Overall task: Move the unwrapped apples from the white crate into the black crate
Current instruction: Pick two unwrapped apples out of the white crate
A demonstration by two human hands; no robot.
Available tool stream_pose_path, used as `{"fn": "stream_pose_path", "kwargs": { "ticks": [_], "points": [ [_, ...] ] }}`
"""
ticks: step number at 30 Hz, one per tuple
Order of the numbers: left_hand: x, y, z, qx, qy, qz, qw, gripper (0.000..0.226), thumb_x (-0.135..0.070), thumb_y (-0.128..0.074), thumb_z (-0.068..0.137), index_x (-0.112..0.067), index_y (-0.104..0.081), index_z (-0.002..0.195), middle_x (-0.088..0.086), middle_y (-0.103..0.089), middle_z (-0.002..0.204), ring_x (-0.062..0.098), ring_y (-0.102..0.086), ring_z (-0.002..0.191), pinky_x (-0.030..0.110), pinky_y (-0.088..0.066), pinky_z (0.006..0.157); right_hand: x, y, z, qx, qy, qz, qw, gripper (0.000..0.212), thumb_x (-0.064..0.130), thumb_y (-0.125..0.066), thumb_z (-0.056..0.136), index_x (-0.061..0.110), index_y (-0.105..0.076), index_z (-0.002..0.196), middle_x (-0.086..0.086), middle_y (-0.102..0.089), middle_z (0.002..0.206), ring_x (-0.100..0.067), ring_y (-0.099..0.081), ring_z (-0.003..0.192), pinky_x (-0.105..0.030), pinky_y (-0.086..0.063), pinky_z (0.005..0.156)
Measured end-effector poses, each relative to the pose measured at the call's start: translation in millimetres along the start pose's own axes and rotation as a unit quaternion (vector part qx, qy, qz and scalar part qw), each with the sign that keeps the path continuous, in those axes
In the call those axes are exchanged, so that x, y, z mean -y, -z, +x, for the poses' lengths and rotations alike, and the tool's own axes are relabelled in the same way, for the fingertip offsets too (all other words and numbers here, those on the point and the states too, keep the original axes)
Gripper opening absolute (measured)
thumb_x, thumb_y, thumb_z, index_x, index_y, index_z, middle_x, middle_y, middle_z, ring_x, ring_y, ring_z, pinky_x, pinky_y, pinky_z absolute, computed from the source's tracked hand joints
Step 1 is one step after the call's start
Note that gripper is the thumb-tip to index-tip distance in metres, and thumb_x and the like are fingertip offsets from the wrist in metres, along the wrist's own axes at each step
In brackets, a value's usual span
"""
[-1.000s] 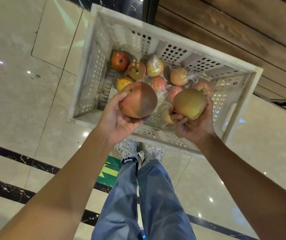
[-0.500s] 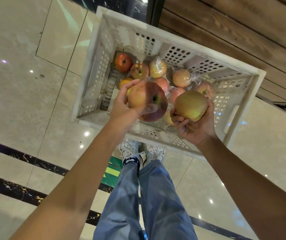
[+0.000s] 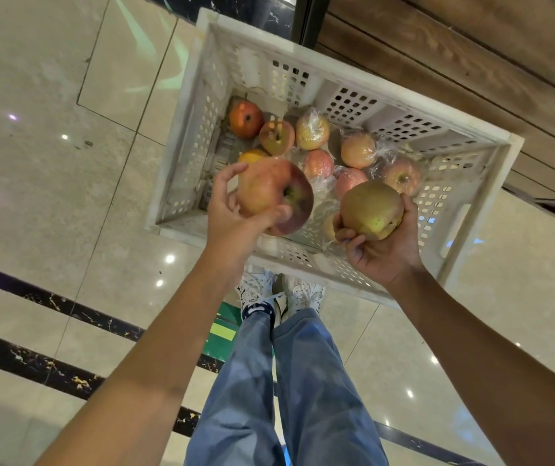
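L hand (image 3: 232, 218) grips red apple (image 3: 274, 196), R hand (image 3: 382, 250) grips green apple (image 3: 372, 210), both above white crate (image 3: 481, 210) rim

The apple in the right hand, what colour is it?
Yellowish green with a brownish blush, apple in the right hand, head view.

Red apple (image 3: 269, 193), green apple (image 3: 372, 210) (over white crate (image 3: 185, 146))

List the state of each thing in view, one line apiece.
Left hand, grips an unwrapped reddish apple.
Right hand, holds an unwrapped greenish apple.
White crate, on the floor, partly filled with apples.
Wrapped apples, in plastic, lying in the crate.
Red apple, unwrapped, in the crate's far left corner.
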State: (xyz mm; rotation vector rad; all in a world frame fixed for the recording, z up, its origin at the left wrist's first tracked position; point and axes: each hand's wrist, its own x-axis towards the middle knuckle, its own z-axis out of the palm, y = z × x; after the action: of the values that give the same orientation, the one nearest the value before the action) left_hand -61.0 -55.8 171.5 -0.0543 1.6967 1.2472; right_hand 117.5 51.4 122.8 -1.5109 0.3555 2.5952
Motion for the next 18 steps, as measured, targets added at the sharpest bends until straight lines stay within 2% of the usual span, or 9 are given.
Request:
{"fn": "stream_pose_path", "kwargs": {
  "ticks": [3, 5, 7, 10, 13, 15, 16, 18],
  "points": [
    [2.9, 4.8, -0.4, 0.043, 0.105, -0.18, 0.977, 0.063, 0.005, -0.069, 0.057, -0.027, -0.05, 0.108, 0.0, -0.059, 0.107, 0.015, -0.062, 0.09, 0.028, -0.054, 0.07, -2.3, 2.7, -0.5, 0.018, -0.002, 0.0, 1.0, 0.078, 0.06, -0.066, 0.05, 0.002, -0.061, 0.101, -0.013, -0.062, 0.09, -0.016, -0.057, 0.057, -0.018, -0.049, 0.042],
    [4.8, 7.3, -2.8, 0.056, 0.147, -0.258, 0.953, 0.05, -0.003, -0.061, 0.059, -0.025, -0.053, 0.104, 0.003, -0.063, 0.102, 0.017, -0.062, 0.091, 0.031, -0.054, 0.079, -3.3, 5.0, -0.7, 0.031, -0.004, 0.007, 0.999, 0.079, 0.054, -0.074, 0.043, 0.0, -0.065, 0.1, -0.014, -0.064, 0.092, -0.017, -0.06, 0.059, -0.02, -0.052, 0.045],
    [7.1, 8.5, -6.1, 0.059, 0.181, -0.31, 0.931, 0.048, -0.007, -0.064, 0.057, -0.021, -0.056, 0.102, 0.006, -0.064, 0.101, 0.022, -0.061, 0.096, 0.037, -0.049, 0.093, -4.5, 5.5, -1.2, 0.034, -0.004, 0.008, 0.999, 0.086, 0.05, -0.081, 0.037, 0.001, -0.063, 0.105, -0.014, -0.065, 0.096, -0.019, -0.063, 0.063, -0.021, -0.054, 0.049],
    [8.6, 7.4, -8.7, 0.048, 0.202, -0.341, 0.917, 0.07, -0.01, -0.083, 0.035, -0.019, -0.06, 0.1, 0.01, -0.065, 0.102, 0.027, -0.061, 0.101, 0.043, -0.051, 0.093, -6.5, 3.6, -1.8, 0.036, 0.006, 0.016, 0.999, 0.099, 0.044, -0.088, 0.03, 0.002, -0.057, 0.115, -0.015, -0.066, 0.101, -0.023, -0.068, 0.074, -0.025, -0.058, 0.058],
    [8.3, 2.6, -8.9, 0.026, 0.218, -0.342, 0.914, 0.054, -0.014, -0.073, 0.056, -0.02, -0.056, 0.107, 0.013, -0.058, 0.113, 0.03, -0.057, 0.106, 0.043, -0.049, 0.095, -8.6, -0.5, -1.5, 0.046, 0.036, 0.021, 0.998, 0.11, 0.036, -0.09, 0.033, 0.006, -0.048, 0.13, -0.018, -0.062, 0.115, -0.03, -0.067, 0.095, -0.033, -0.059, 0.07],
    [8.6, 0.2, -7.2, -0.003, 0.244, -0.354, 0.903, 0.058, -0.02, -0.067, 0.057, -0.018, -0.053, 0.114, 0.015, -0.053, 0.119, 0.032, -0.056, 0.105, 0.044, -0.05, 0.091, -7.7, -2.5, -2.4, 0.046, 0.078, -0.009, 0.996, 0.115, 0.03, -0.092, 0.037, 0.008, -0.041, 0.138, -0.017, -0.056, 0.123, -0.032, -0.062, 0.104, -0.037, -0.057, 0.082],
    [9.5, 0.2, -5.7, -0.02, 0.263, -0.364, 0.893, 0.063, -0.024, -0.065, 0.056, -0.016, -0.052, 0.117, 0.017, -0.051, 0.12, 0.033, -0.056, 0.103, 0.046, -0.05, 0.091, -6.0, -3.2, -3.7, 0.054, 0.099, -0.04, 0.993, 0.116, 0.025, -0.092, 0.039, 0.01, -0.039, 0.141, -0.015, -0.054, 0.126, -0.031, -0.059, 0.109, -0.037, -0.055, 0.086],
    [12.4, 2.0, -3.4, -0.038, 0.299, -0.378, 0.876, 0.066, -0.033, -0.064, 0.062, -0.011, -0.049, 0.123, 0.02, -0.049, 0.121, 0.032, -0.056, 0.094, 0.052, -0.046, 0.094, -2.7, -6.2, -8.6, 0.07, 0.142, -0.142, 0.977, 0.107, 0.018, -0.091, 0.043, 0.015, -0.041, 0.138, -0.014, -0.046, 0.132, -0.033, -0.051, 0.118, -0.038, -0.054, 0.084]
  ]
}}
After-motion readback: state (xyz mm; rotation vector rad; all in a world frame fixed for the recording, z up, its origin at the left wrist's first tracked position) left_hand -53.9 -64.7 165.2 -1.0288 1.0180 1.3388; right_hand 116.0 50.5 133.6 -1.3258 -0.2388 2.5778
